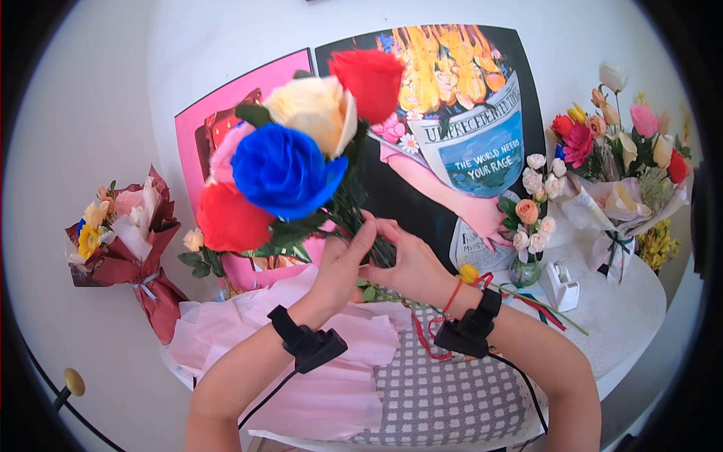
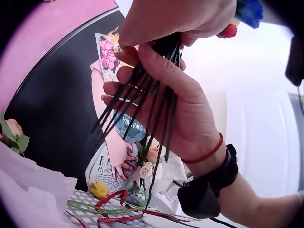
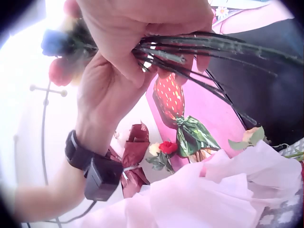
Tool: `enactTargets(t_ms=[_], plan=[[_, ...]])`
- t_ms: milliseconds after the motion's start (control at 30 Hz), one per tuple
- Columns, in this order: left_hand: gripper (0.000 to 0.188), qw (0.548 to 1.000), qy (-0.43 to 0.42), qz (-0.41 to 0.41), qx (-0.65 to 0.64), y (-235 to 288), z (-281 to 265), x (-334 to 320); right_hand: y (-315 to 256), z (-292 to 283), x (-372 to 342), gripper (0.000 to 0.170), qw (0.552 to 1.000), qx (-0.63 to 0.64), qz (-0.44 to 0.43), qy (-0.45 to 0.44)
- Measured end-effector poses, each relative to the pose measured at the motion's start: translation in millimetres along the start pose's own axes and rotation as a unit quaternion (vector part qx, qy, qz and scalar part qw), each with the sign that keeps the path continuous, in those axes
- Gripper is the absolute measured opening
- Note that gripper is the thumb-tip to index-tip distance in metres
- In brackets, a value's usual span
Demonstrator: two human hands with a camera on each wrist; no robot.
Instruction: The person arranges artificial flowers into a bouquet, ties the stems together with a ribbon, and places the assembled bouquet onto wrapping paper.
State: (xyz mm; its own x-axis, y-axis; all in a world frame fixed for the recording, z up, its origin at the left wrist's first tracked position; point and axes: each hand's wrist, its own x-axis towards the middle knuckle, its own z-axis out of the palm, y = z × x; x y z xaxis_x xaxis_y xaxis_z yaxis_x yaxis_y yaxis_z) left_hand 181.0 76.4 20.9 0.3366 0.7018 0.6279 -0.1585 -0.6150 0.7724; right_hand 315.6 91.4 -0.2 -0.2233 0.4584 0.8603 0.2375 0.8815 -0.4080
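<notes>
Both hands hold a bunch of large roses up above the table. A blue rose [image 1: 282,169], a cream rose [image 1: 312,113] and red roses [image 1: 367,83] lean to the left of the grip. My left hand [image 1: 337,264] curls round the gathered stems just under the blooms. Against it, my right hand [image 1: 410,264] also grips the stems, from the other side. In the left wrist view the dark stems [image 2: 156,104] fan out below the hands, across the right palm. The right wrist view shows the stem ends [image 3: 218,47] spreading past the fingers.
Pink wrapping paper [image 1: 294,377] and a grey checked cloth [image 1: 444,392] cover the table's front. A maroon-wrapped bouquet [image 1: 151,286] stands left; white-wrapped flowers [image 1: 625,203], a small vase [image 1: 525,271] and a tape dispenser [image 1: 561,286] are right. Red ribbon [image 1: 422,335] lies behind the right wrist.
</notes>
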Motion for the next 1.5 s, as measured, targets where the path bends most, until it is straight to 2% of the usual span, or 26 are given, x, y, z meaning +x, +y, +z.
enactTargets(t_ms=[67,100,133,200,233,267,333,400,467,733,767,800,833,867,900,933,1000,1067,1133,1200,1233,1267,1333,1367,1433,1500], plan=[[0.030,0.999,-0.003,0.014,0.046,-1,6,-3,-19,-12,2,0.072,0.969,-0.094,0.180,-0.142],[0.030,0.997,-0.010,-0.001,0.074,-3,6,-5,-19,-12,0,0.059,0.971,-0.098,0.184,-0.116],[0.028,0.998,0.000,-0.006,0.067,-14,4,-4,-9,-12,-4,0.059,0.972,-0.101,0.178,-0.116],[0.028,0.996,0.009,0.023,0.086,-21,-2,-10,27,-5,-13,0.051,0.988,-0.116,0.068,-0.071],[0.028,0.994,0.018,0.043,0.103,-29,1,-15,40,2,-19,0.039,0.982,-0.120,-0.132,0.060],[0.028,0.990,0.027,0.062,0.120,-32,-5,-19,56,3,-16,0.039,0.981,-0.121,-0.140,0.058],[0.028,0.982,0.047,0.098,0.155,-40,-2,-19,71,1,-7,0.047,0.989,-0.100,-0.077,-0.076],[0.027,0.971,0.066,0.129,0.188,-47,2,-14,58,0,-14,0.046,0.988,-0.131,-0.040,-0.067],[0.027,0.959,0.083,0.156,0.220,-53,2,-13,56,1,-14,0.042,0.979,-0.173,-0.018,-0.110],[0.026,0.895,0.146,0.240,0.346,-74,-3,-6,24,-3,-22,0.048,0.998,-0.040,0.006,-0.055],[0.024,0.951,0.058,0.132,0.275,-67,-4,-7,16,-11,-19,0.048,0.988,-0.103,0.031,-0.109],[0.024,0.951,0.058,0.128,0.274,-58,-3,-10,14,-17,-19,0.048,0.971,-0.164,0.056,-0.163],[0.024,0.977,0.033,0.102,0.182,-37,5,-13,21,-17,-23,0.042,0.962,-0.241,-0.009,-0.124],[0.024,0.993,0.008,0.075,0.087,-23,9,-12,13,-20,-22,0.042,0.962,-0.241,-0.005,-0.125],[0.024,0.985,0.030,0.068,0.156,-20,9,-8,-1,-26,-18,0.040,0.968,-0.245,-0.051,-0.035],[0.024,0.996,0.051,-0.002,0.073,-19,8,-9,-17,-32,-13,0.037,0.963,-0.247,-0.095,0.057],[0.026,0.989,0.062,0.105,0.083,-23,8,-4,-49,-41,-3,0.031,0.968,-0.211,-0.099,0.089],[0.027,0.988,0.056,0.094,0.110,-20,11,-3,-65,-44,4,0.025,0.972,-0.174,-0.103,0.122],[0.029,0.986,0.051,0.083,0.136,-4,17,-5,-70,-44,8,0.019,0.997,0.017,-0.039,0.059],[0.034,0.985,-0.003,-0.156,0.079,25,24,-10,-60,-40,14,0.015,0.993,0.010,-0.080,0.081],[0.034,0.983,-0.019,-0.174,0.056,23,22,-8,-57,-38,15,0.012,0.987,0.004,-0.124,0.101],[0.034,0.983,-0.020,-0.175,0.056,19,20,-8,-59,-38,14,0.012,0.987,0.004,-0.123,0.102],[0.027,0.990,-0.076,-0.085,-0.079,9,17,-8,-66,-38,10,0.010,0.983,0.172,0.044,0.052],[0.027,0.990,-0.076,-0.086,-0.079,7,13,-7,-65,-37,11,0.012,0.981,0.180,0.036,0.060],[0.040,0.966,-0.195,-0.075,-0.155,5,5,-4,-60,-38,11,0.013,0.974,0.217,0.042,0.049],[0.042,0.969,-0.194,-0.076,-0.129,7,4,-3,-58,-38,11,0.013,0.965,0.254,0.048,0.038]])
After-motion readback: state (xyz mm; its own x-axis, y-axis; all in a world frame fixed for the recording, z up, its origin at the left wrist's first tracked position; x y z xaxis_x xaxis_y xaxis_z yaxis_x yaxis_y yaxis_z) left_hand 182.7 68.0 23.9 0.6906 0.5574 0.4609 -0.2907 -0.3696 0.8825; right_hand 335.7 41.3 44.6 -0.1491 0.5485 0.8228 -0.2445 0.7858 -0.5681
